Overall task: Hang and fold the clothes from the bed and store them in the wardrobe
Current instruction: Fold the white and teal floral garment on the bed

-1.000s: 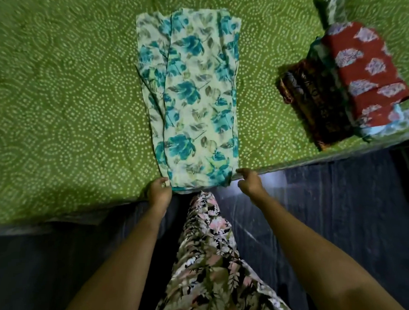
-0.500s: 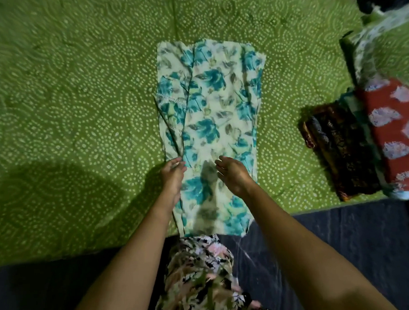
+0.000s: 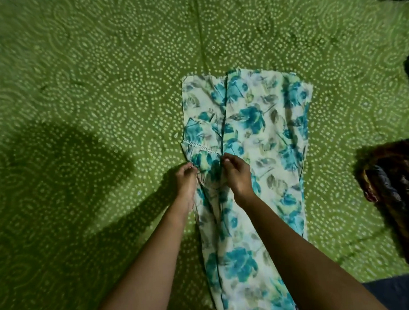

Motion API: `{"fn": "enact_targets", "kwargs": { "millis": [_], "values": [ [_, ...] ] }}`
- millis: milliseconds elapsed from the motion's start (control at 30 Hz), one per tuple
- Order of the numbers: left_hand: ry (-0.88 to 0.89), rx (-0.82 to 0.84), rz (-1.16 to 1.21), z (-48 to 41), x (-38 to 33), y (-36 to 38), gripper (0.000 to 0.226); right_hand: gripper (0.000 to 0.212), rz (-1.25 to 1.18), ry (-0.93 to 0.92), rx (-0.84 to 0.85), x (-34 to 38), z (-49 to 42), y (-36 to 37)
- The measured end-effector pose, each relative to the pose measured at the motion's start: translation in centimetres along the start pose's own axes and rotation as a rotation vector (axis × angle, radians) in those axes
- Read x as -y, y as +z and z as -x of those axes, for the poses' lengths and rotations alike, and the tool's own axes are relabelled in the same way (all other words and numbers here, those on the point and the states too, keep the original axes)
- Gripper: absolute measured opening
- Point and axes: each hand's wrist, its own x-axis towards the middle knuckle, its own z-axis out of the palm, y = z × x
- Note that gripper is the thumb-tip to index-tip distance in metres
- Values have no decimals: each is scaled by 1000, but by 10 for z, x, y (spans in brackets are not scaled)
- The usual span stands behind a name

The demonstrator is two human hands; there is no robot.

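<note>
The green dotted bedspread [image 3: 77,66] lies bare and wide to the left of and beyond the teal-flowered garment [image 3: 256,119]. The garment is stretched lengthwise, its near end running out of the bottom of the view. To the right, apart from it, sits a dark patterned folded cloth [image 3: 392,193] near the bed's edge, with dark floor [image 3: 399,291] below. The left hand [image 3: 187,179] pinches the garment's left border. The right hand [image 3: 238,174] pinches the fabric just beside it, under a lace-trimmed fold.
</note>
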Motion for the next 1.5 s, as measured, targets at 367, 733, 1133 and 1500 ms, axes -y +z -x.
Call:
{"fn": "enact_targets", "kwargs": {
  "millis": [367,733,1133,1500],
  "values": [
    [-8,-107,111,-14,-7,16,53,20,79,-94,-209,-12,-9,3],
    [558,-160,-232,-11,-7,44,25,34,-281,182,-17,-4,-10,-18],
    [950,380,-1281,-7,55,80,54,27,261,-344,-521,-35,-5,-82],
    [1002,332,-1222,-9,66,73,52,45,762,-252,52,-58,-13,-86]
  ]
}}
